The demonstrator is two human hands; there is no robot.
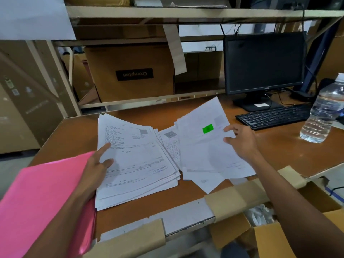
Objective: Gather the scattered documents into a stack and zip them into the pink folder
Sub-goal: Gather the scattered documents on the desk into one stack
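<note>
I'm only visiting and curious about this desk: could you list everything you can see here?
pink folder: one, pink, left, beside the paper stack
paper stack: one, white, desk centre
loose sheets: several, white, right of the stack
green label: one, green, on the top loose sheet
monitor: one, black, screen dark, back right
keyboard: one, black, in front of the monitor
water bottle: one, clear, far right
cardboard box: one, brown, shelf behind the desk
desk: one, orange-brown
left hand: one, rests on the paper stack
right hand: one, touches the top loose sheet
</note>
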